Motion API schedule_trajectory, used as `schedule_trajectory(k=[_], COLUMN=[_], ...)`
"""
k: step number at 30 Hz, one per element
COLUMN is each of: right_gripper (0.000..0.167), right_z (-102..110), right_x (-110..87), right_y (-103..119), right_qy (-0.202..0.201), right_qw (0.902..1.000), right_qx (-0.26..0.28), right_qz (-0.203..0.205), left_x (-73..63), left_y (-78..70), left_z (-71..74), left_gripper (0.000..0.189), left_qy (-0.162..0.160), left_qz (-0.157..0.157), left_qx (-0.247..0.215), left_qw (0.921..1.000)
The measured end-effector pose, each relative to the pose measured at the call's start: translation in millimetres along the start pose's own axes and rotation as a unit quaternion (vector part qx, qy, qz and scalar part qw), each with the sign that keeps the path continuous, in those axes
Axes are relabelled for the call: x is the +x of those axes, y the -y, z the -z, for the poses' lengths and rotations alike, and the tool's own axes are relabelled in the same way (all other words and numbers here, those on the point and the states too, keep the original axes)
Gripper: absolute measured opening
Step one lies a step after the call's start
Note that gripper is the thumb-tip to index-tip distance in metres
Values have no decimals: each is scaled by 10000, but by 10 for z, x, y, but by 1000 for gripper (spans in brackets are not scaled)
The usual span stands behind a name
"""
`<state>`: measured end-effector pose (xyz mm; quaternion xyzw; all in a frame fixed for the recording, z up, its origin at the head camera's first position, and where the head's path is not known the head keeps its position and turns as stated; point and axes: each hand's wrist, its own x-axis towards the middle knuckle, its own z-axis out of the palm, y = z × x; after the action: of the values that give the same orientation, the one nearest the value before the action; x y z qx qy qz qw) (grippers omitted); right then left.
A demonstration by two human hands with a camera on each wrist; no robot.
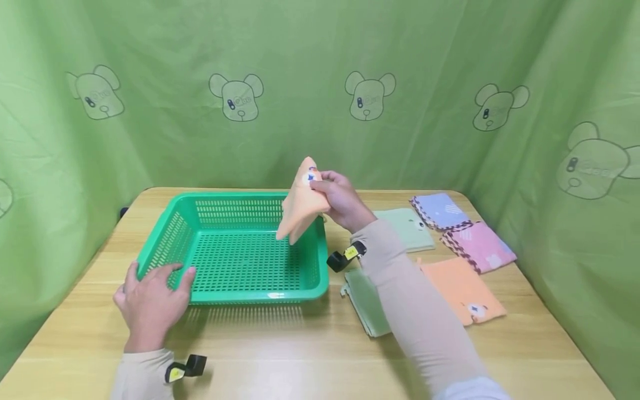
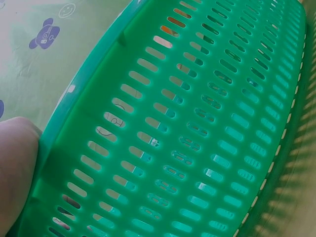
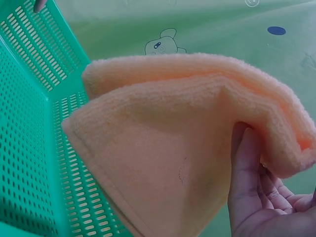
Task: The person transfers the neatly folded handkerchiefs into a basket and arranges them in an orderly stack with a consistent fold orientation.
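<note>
A folded orange hand towel (image 1: 302, 205) with a small animal-face patch is pinched in my right hand (image 1: 345, 200), held above the right end of a green plastic basket (image 1: 322, 266). In the right wrist view, the towel (image 3: 163, 143) shows its fluffy folded edges, with the thumb (image 3: 247, 168) pressed against it. My left hand (image 1: 155, 300) grips the basket's front left corner, its fingers over the rim. The left wrist view shows the slotted basket wall (image 2: 163, 123) and part of that hand (image 2: 17, 168) at the rim.
Right of the basket lie several folded towels on the wooden table (image 1: 280, 355): light green (image 1: 407, 229), blue (image 1: 442, 210), pink (image 1: 480, 247), orange (image 1: 462, 289) and a green one (image 1: 367, 303) partly under the right forearm. A green curtain (image 1: 300, 133) surrounds the table.
</note>
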<state>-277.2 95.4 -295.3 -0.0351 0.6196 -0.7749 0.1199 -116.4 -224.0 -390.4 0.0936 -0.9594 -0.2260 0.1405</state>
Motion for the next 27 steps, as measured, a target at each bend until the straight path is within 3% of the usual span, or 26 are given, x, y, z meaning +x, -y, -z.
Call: schedule_trajectory(k=[6,14,27], right_gripper=[29,18,15], right_z=[-23,-77,-150], right_x=[13,35,68], right_y=[-43,-110,-221], right_qy=[15,29,18], right_qw=[10000,9995,9996], right_qx=[78,299,179], right_qz=[-22,-101,-195], left_x=[2,3,-8], left_y=[-4,-3,-9], left_z=[4,5,25], left_gripper=[62,62,63], left_qy=[45,64,66], left_qz=[20,40,39], left_qx=[1,28,32], left_qw=[10000,10000,10000])
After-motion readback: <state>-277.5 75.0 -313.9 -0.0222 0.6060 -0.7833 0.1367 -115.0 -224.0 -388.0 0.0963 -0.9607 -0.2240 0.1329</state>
